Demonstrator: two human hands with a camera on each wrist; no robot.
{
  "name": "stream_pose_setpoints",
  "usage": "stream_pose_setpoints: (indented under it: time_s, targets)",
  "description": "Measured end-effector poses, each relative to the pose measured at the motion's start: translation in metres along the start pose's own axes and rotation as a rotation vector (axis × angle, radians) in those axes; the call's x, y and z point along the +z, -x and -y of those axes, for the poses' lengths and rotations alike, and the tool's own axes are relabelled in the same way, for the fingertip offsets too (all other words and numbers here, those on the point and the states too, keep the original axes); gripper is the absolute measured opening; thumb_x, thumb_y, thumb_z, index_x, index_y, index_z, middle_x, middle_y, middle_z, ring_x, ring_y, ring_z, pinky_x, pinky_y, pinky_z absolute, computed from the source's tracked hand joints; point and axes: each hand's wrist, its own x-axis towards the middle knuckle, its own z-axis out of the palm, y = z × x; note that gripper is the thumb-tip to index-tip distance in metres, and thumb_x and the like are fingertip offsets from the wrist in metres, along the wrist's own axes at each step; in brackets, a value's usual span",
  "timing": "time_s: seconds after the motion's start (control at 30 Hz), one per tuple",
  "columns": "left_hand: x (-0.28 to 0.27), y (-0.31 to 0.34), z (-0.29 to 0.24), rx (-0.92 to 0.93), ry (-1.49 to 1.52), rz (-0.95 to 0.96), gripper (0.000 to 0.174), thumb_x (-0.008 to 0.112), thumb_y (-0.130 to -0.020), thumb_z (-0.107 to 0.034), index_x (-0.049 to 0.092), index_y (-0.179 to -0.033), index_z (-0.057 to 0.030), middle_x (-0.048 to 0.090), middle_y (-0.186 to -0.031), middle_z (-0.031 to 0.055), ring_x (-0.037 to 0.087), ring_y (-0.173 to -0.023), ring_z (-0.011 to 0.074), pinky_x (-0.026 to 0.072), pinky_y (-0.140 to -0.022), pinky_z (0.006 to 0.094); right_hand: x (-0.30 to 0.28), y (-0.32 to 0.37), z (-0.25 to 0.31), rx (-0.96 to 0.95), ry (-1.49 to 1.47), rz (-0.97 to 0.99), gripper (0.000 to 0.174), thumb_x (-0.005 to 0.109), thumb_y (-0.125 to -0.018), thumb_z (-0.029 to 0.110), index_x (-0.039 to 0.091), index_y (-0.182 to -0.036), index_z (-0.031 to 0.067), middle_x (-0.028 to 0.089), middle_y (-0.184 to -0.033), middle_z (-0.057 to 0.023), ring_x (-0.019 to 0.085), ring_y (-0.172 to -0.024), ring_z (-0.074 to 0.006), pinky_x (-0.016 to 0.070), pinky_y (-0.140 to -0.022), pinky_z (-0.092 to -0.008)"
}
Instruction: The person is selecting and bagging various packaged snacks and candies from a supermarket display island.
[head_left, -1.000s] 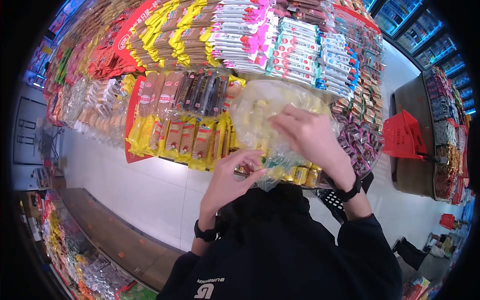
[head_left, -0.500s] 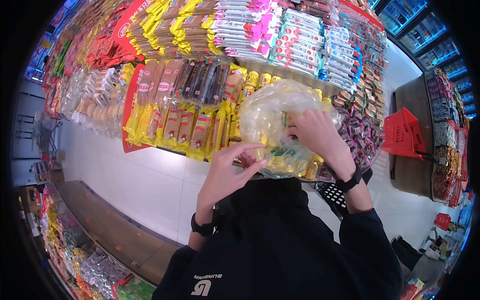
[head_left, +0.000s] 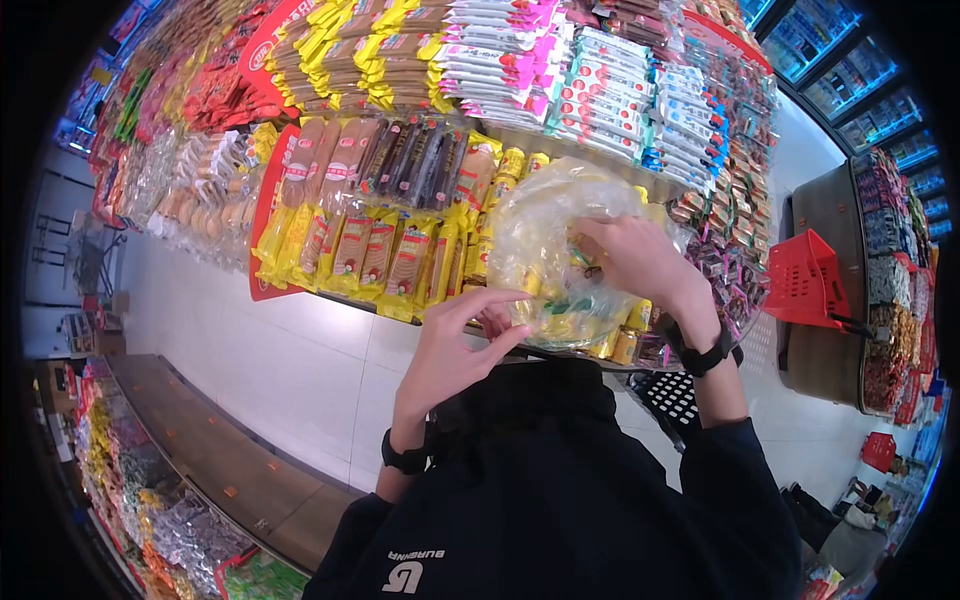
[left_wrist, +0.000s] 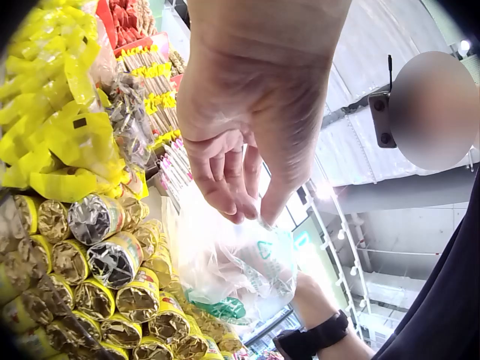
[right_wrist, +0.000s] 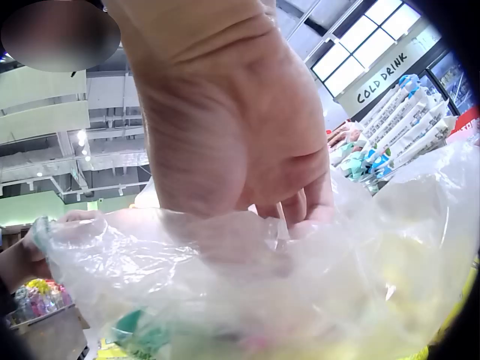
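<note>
A clear plastic bag point(head_left: 535, 225) with green print stands puffed open over the yellow-wrapped snacks. Near its front left edge is my left hand point(head_left: 455, 345); in the left wrist view that hand point(left_wrist: 247, 142) pinches the bag's rim point(left_wrist: 232, 240) between thumb and fingertips. My right hand point(head_left: 640, 260) reaches into the bag's mouth from the right, its fingers bent. In the right wrist view the plastic covers the fingertips of this hand point(right_wrist: 240, 150), and I cannot tell what they hold. Yellow and green shapes show through the bag's lower part.
Gold-foil rolls point(left_wrist: 120, 300) in yellow wrappers are stacked under the bag. Packaged sausages point(head_left: 410, 260) lie to the left, white-wrapped sticks point(head_left: 605, 95) behind, and purple-wrapped sweets point(head_left: 715, 280) to the right. A red basket point(head_left: 805, 280) stands farther right.
The bag has opened wider and rounder. My right hand has moved slightly right and lower, into the bag's mouth. The left hand stays nearly in place at the rim.
</note>
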Motion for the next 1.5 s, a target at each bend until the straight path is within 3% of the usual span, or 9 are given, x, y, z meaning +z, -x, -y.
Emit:
stream_pose_setpoints:
  time_s: [0.2,0.3,0.4,0.6,0.8,0.93,1.07,1.3,1.5]
  targets:
    - [-0.001,-0.001,-0.004,0.016,-0.004,-0.040,0.029,0.074,-0.079,-0.001,0.067,-0.107,-0.0034,0.065,-0.078,0.0041,0.061,-0.069,0.0096,0.0509,-0.066,0.0241,0.021,-0.009,-0.015,-0.143,0.000,-0.261,0.024,0.066,-0.083,0.016,0.061,-0.104,0.0052,0.062,-0.082,-0.0171,0.062,-0.074,-0.0361,0.0477,-0.063,-0.0436]
    - [-0.003,-0.001,0.004,0.044,-0.031,-0.083,0.026,0.072,-0.081,0.000,0.067,-0.106,-0.0015,0.065,-0.082,0.0047,0.062,-0.071,0.0097,0.0508,-0.067,0.0239,-0.016,0.003,0.011,-0.034,-0.225,-0.189,0.026,0.066,-0.086,0.014,0.062,-0.110,0.0072,0.062,-0.077,-0.0138,0.064,-0.068,-0.0239,0.0453,-0.055,-0.0342]
    - [0.000,-0.001,0.016,0.015,0.007,-0.206,0.023,0.071,-0.082,0.000,0.067,-0.104,-0.0007,0.065,-0.080,0.0048,0.061,-0.070,0.0087,0.0494,-0.066,0.0228,-0.035,0.012,0.024,0.046,-0.536,-0.010,0.028,0.062,-0.091,0.015,0.059,-0.117,0.0055,0.062,-0.085,-0.0085,0.057,-0.062,-0.0154,0.0450,-0.057,-0.0306]
    - [-0.003,-0.006,0.017,-0.065,0.112,-0.401,0.021,0.068,-0.085,0.000,0.065,-0.106,0.0019,0.066,-0.089,0.0049,0.060,-0.073,0.0067,0.0475,-0.069,0.0204,-0.017,0.004,0.014,-0.047,-1.392,-0.094,0.035,0.051,-0.099,0.016,0.049,-0.133,0.0061,0.061,-0.107,-0.0058,0.044,-0.055,-0.0056,0.0368,-0.051,-0.0208]
    - [-0.002,-0.008,0.010,-0.051,0.055,-0.479,0.021,0.069,-0.084,0.001,0.066,-0.105,0.0009,0.067,-0.091,0.0057,0.055,-0.064,0.0045,0.0453,-0.058,0.0188,-0.004,-0.005,0.030,-0.019,-1.458,-0.287,0.036,0.041,-0.103,0.018,0.039,-0.136,0.0038,0.062,-0.111,-0.0104,0.048,-0.055,-0.0072,0.0406,-0.048,-0.0203]
    - [-0.005,0.004,0.003,0.071,-0.226,-0.620,0.025,0.071,-0.082,0.001,0.066,-0.106,-0.0001,0.068,-0.092,0.0064,0.051,-0.056,0.0042,0.0432,-0.052,0.0191,-0.002,-0.006,0.047,-0.060,-1.528,-0.298,0.037,0.045,-0.101,0.020,0.036,-0.134,0.0058,0.062,-0.114,-0.0186,0.058,-0.056,-0.0127,0.0448,-0.048,-0.0221]
    - [0.000,0.001,-0.010,0.164,-0.085,-0.536,0.030,0.073,-0.080,0.000,0.064,-0.109,0.0003,0.068,-0.092,0.0071,0.057,-0.059,0.0066,0.0445,-0.053,0.0194,0.000,-0.006,0.070,-0.046,-1.633,-0.216,0.030,0.047,-0.099,0.013,0.032,-0.125,0.0086,0.059,-0.123,-0.0238,0.061,-0.059,-0.0138,0.0515,-0.053,-0.0249]
    - [0.004,0.002,-0.014,0.147,0.184,-0.408,0.037,0.074,-0.080,0.000,0.061,-0.114,0.0039,0.069,-0.091,0.0085,0.066,-0.076,0.0089,0.0500,-0.062,0.0204,0.008,-0.006,0.090,-0.101,-1.465,-0.258,0.018,0.043,-0.100,0.009,0.032,-0.114,0.0093,0.056,-0.128,-0.0246,0.061,-0.063,-0.0079,0.0473,-0.049,-0.0190]
    - [-0.004,0.001,-0.012,0.059,0.405,-0.405,0.033,0.071,-0.082,0.003,0.058,-0.111,0.0069,0.067,-0.091,0.0091,0.064,-0.076,0.0089,0.0499,-0.062,0.0211,0.013,-0.004,0.104,-0.013,-1.521,-0.369,0.026,0.060,-0.093,0.004,0.039,-0.106,0.0072,0.066,-0.109,-0.0112,0.056,-0.061,-0.0026,0.0426,-0.051,-0.0174]
